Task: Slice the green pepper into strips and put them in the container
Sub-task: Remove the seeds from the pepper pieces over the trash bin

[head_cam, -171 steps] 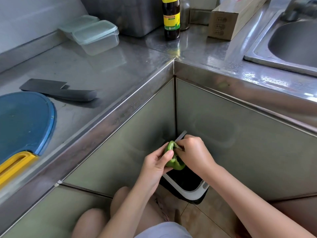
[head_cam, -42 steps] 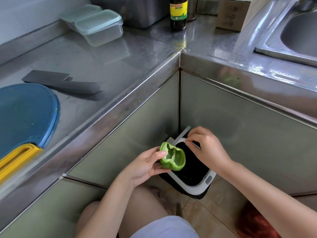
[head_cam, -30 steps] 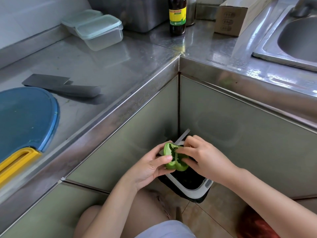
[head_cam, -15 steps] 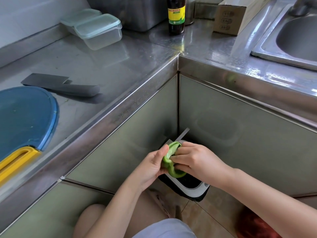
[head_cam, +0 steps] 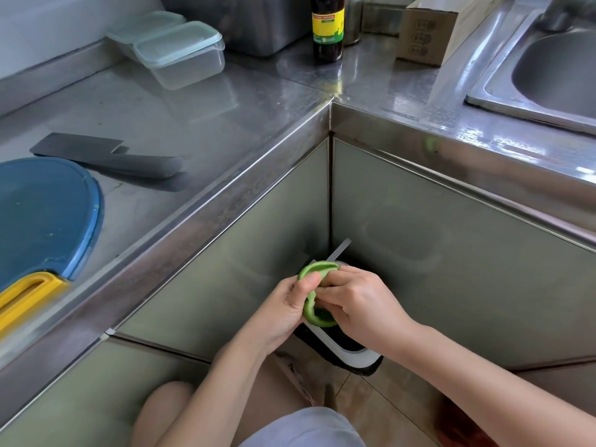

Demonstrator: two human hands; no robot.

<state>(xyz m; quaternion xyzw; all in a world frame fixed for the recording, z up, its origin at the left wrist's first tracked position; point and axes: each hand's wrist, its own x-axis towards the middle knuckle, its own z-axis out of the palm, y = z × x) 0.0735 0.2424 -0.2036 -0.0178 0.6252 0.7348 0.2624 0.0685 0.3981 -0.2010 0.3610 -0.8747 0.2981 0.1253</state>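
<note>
Person crouched in the corner where the two counter runs meet, both hands low over a white-rimmed bin (head_cam: 342,349) on the floor. The green pepper (head_cam: 317,269), a hollow half, is held right above the bin opening, likely so seeds and pith drop straight in and not onto the counter (head_cam: 209,117).

Left hand (head_cam: 283,306) grips the pepper from the outside, thumb pressed on the rim, hollow side turned toward the other hand. Right hand (head_cam: 364,304) has its fingers curled into the hollow and bears on the pepper wall from inside. Looks like cleaning out the core, but the fingertips are hidden, so I can't tell what they pinch.

Slicing not begun, by my read. Knife (head_cam: 106,156) lies flat on the counter, nobody touching it, just beside the blue cutting board (head_cam: 45,214), which is bare apart from a few specks. Lidded clear container (head_cam: 183,56) sits well apart at the back, a second one behind it, lids on. No strips in sight anywhere.

Next step probably needs the pepper taken up to the board.
</note>
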